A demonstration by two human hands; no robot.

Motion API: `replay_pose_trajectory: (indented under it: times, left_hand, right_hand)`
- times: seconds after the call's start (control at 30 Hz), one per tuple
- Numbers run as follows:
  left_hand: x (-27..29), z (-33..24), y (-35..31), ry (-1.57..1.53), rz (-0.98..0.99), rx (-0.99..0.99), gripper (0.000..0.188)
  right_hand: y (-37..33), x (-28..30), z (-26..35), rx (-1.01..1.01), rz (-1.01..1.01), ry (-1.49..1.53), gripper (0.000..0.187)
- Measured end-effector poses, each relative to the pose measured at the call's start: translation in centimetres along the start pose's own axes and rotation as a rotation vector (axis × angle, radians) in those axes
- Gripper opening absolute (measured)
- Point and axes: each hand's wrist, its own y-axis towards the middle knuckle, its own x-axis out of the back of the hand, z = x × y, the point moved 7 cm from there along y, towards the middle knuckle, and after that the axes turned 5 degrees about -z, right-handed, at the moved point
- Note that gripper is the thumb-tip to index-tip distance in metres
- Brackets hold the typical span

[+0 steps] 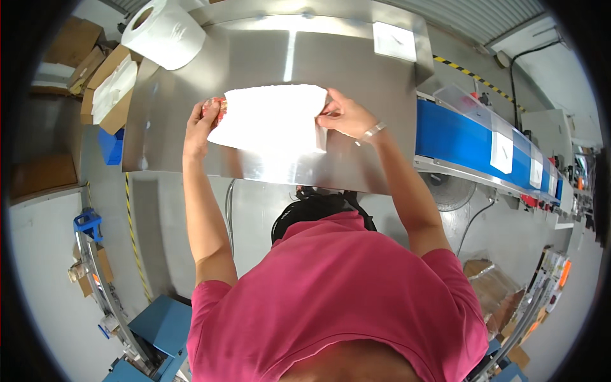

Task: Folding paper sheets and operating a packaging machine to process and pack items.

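One soft white rectangular sheet [270,121], I note, over shiny steel table [363,73]: right hand [347,116] pinches its edge; left hand [199,126] grips a red-patterned piece [222,109].

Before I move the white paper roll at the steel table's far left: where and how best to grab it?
Likely by the open core of the white paper roll, from above: fingers hooked inside, thumb over the rim. It appears to stand on end, core opening upward, and its body looks too wide for one hand.
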Motion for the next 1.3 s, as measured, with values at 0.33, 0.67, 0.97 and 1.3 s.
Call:
replay_pose_trajectory:
  times: [0.33,0.67,0.97,1.3]
  left_hand:
    - [-17.6,-7.5,-15.0,0.553,-0.206,-0.736,0.056]
    - [-28.5,-5.7,-22.3,0.867,-0.110,-0.888,0.038]
    - [-28.7,-4.9,-22.5,0.861,-0.152,-0.962,0.032]
    - [-28.5,-5.7,-22.5,0.880,-0.126,-0.939,0.030]
  right_hand:
    - [-9.8,8.9,-2.2,0.020,-0.004,0.042,0.065]
    - [-9.8,11.5,-4.6,0.042,-0.113,0.080,0.045]
    - [-9.6,12.6,-4.6,0.133,-0.115,0.126,0.039]
    - [-8.9,11.5,-4.4,0.223,0.070,0.157,0.046]
